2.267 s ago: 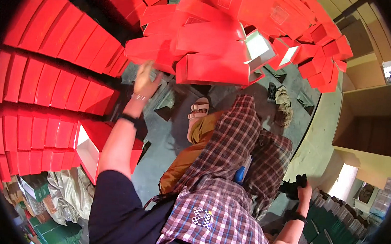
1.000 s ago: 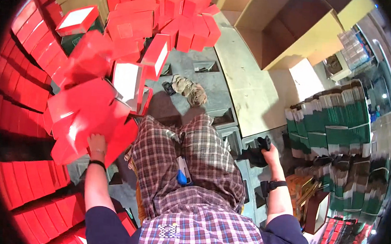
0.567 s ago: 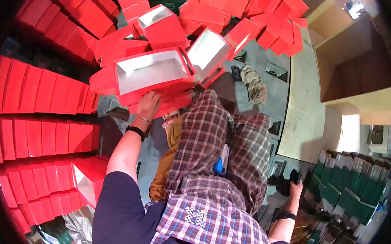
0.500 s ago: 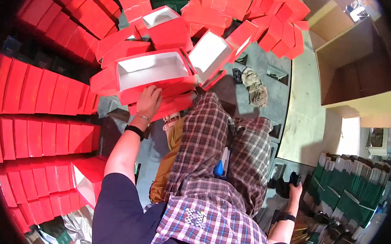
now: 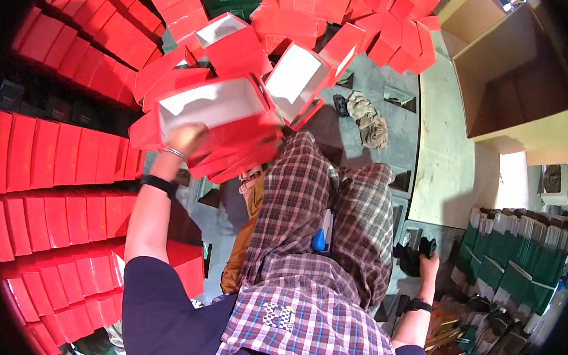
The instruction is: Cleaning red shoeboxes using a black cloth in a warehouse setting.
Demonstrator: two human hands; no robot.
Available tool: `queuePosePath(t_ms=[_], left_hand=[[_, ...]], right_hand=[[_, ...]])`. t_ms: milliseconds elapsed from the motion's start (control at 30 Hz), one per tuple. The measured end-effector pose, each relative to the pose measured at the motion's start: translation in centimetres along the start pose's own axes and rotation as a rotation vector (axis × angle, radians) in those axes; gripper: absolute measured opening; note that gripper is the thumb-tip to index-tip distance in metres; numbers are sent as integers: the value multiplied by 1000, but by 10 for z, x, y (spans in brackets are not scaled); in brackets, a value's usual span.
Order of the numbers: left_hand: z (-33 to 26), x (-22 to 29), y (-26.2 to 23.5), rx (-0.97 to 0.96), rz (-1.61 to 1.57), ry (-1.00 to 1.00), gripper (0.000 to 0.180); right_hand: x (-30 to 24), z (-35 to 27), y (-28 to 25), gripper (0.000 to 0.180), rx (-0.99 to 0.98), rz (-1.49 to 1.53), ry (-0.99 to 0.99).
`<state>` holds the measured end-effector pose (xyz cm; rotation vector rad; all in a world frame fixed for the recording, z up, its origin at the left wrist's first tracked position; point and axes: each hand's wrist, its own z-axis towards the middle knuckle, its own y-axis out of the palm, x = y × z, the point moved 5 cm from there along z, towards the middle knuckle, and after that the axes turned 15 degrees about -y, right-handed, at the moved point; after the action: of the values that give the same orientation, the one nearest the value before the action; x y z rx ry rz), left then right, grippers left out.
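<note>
My left hand (image 5: 183, 139) grips the near wall of an open red box (image 5: 210, 105) with a white inside, which sits on top of a loose heap of red boxes. A second open red box (image 5: 298, 74) leans just to its right. My right hand (image 5: 425, 263) hangs low by my right knee and holds a small black object (image 5: 412, 258). My legs in checked trousers (image 5: 334, 200) fill the middle of the view.
Rows of closed red boxes (image 5: 44, 163) line the left. More red boxes (image 5: 346, 12) pile up at the top. A large open cardboard carton (image 5: 512, 68) stands at upper right, green packages (image 5: 519, 263) in rows at right. A crumpled rag (image 5: 369, 117) lies on the grey floor.
My left hand has closed on the open red box's wall and drawn it nearer. My view has tilted a little. The right hand stays low with the black object.
</note>
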<state>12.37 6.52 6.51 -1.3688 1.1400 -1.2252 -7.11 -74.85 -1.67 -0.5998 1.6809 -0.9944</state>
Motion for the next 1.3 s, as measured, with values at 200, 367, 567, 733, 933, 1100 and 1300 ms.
queuePosePath(t_ms=[200, 367, 567, 733, 933, 1100, 1300], left_hand=[[-33, 86, -147, 297, 319, -53, 7], [-84, 205, -178, 506, 309, 309, 7], [-126, 300, -100, 358, -63, 599, 13], [-150, 330, -38, 102, -270, 576, 24], [-110, 278, -77, 454, -608, 231, 51], [-60, 229, 2, -670, -1502, -498, 63], [-65, 230, 13, -740, -1558, -434, 65]], right_hand=[[-61, 23, -29, 35, 34, 16, -120], [-130, 50, -48, 41, 204, 136, -355], [-240, 39, -79, 47, 381, 576, -426], [-289, 33, -34, 44, 277, 355, -617], [-283, 29, -24, 39, 336, 379, -546], [-292, 29, -20, 39, 316, 424, -567], [-279, 22, -20, 41, 402, 580, -616]])
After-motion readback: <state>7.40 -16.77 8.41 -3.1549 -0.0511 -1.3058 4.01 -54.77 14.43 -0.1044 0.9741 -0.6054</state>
